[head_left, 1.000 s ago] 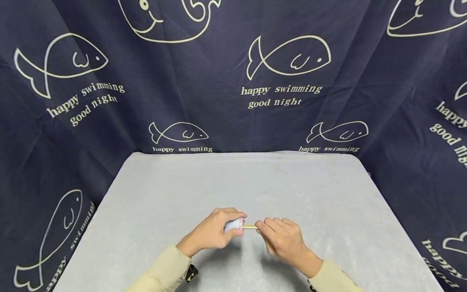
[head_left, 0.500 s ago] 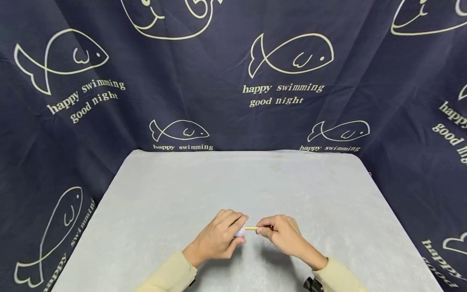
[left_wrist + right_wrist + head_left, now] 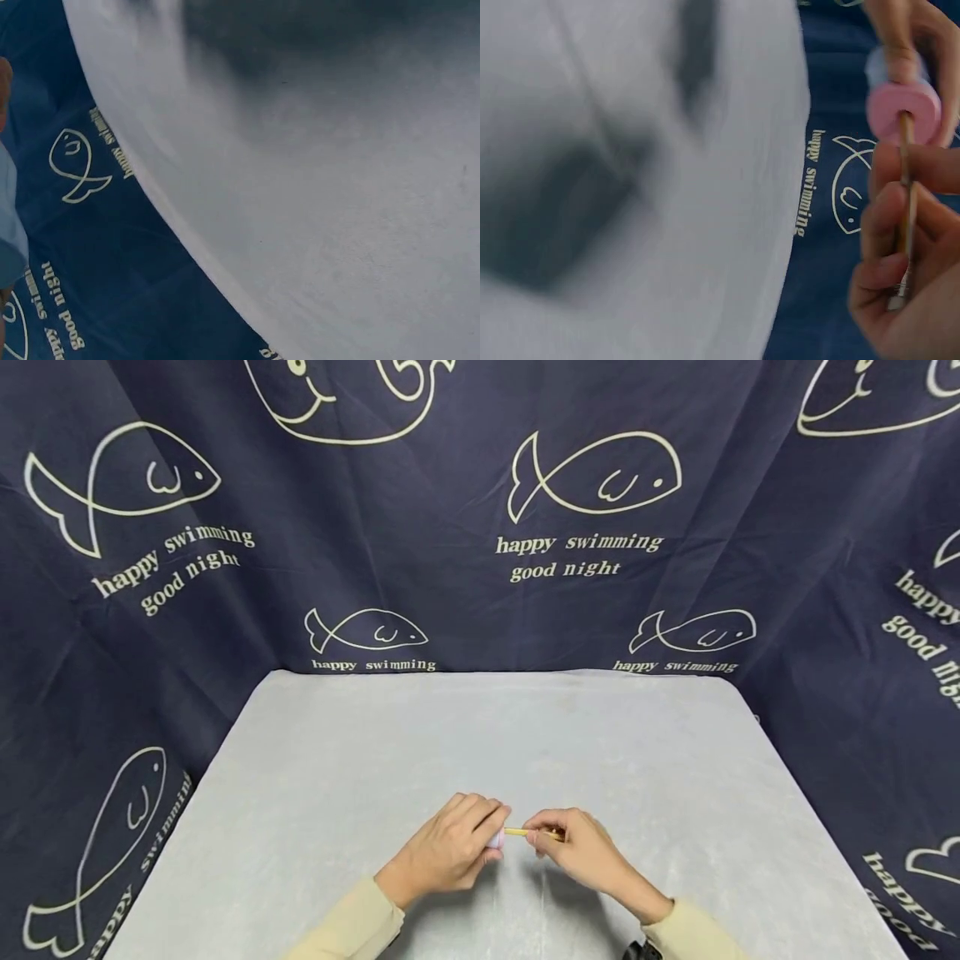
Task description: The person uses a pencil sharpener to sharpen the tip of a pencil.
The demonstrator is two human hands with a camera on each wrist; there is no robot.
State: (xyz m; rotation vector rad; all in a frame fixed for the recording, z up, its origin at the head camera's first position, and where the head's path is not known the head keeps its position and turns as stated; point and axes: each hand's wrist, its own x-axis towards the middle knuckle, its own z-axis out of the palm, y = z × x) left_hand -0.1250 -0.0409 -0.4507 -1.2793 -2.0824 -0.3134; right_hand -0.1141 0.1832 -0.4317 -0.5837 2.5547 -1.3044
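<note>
My left hand (image 3: 446, 847) grips a small pencil sharpener (image 3: 497, 839), mostly hidden under the fingers in the head view. Its body is light blue and its end face pink, as the right wrist view shows. A thin yellow pencil (image 3: 516, 832) runs into the hole in that pink face (image 3: 885, 112). Opposite, my right hand (image 3: 585, 852) pinches the pencil between thumb and fingers. The pencil's metallic rear end (image 3: 900, 296) lies against the palm side. Only a strip of the blue body (image 3: 9, 225) shows at the edge of the left wrist view.
A pale grey cloth covers the table (image 3: 495, 735) below both hands. Dark blue curtains (image 3: 450, 552) printed with fish and words hang behind it and along both sides.
My left hand has rolled over the sharpener, hiding more of its body. My right hand has turned round the pencil, so its rear end now shows past the thumb.
</note>
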